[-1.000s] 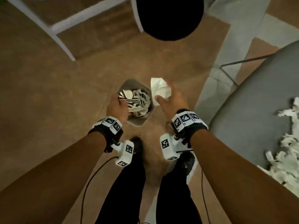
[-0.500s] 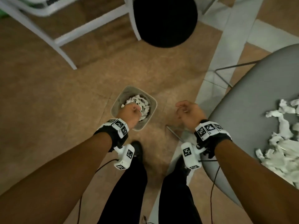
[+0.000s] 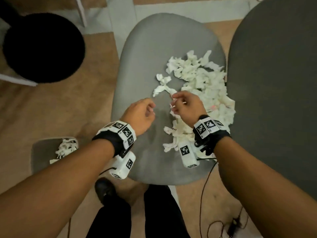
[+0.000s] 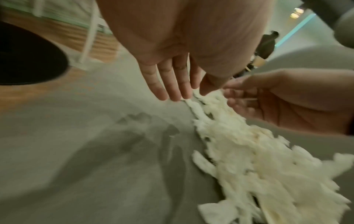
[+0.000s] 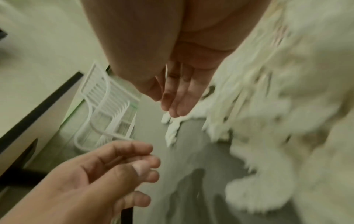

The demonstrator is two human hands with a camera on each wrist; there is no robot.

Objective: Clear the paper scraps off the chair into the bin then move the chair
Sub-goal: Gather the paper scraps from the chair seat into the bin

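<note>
Paper scraps lay right of and beyond both hands on chair. Right hand nearer, touching pile; left hand beside. Fingers of both loose, apart, empty.

Tan carpet covers the floor, crossed by pale grey strips. A round black stool seat stands at the left beside white frame legs. A second dark grey seat fills the right side. A black cable trails on the floor.
</note>
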